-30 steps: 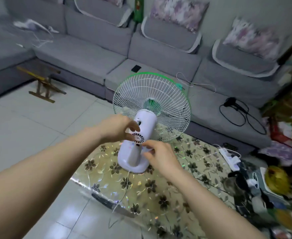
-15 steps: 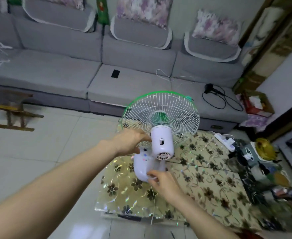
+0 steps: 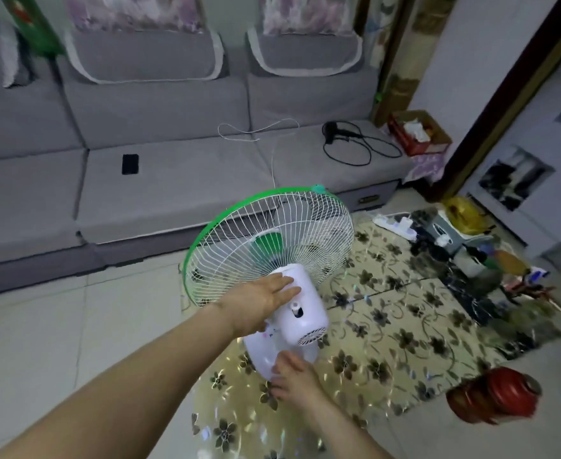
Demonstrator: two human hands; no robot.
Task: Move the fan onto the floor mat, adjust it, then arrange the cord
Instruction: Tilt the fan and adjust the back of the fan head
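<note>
- A person steadies a white fan (image 3: 300,313) with a green-rimmed grille (image 3: 265,246) on the flowered floor mat (image 3: 388,329), just in front of a grey sofa (image 3: 173,180).
- The left hand (image 3: 260,301) lies flat against the motor housing, fingers (image 3: 282,281) spread and straight rather than clamped, apparently to push the head and set its angle.
- The right hand (image 3: 292,380) presses on the fan's base (image 3: 265,354), fingers curled on its edge, likely to hold the stand down while the head is turned.
- The head leans back, its grille facing the sofa.
- The fan's cord cannot be made out here; arranging it appears still to come.
- A power strip (image 3: 395,224) lies at the mat's far edge, a probable plug-in point.
</note>
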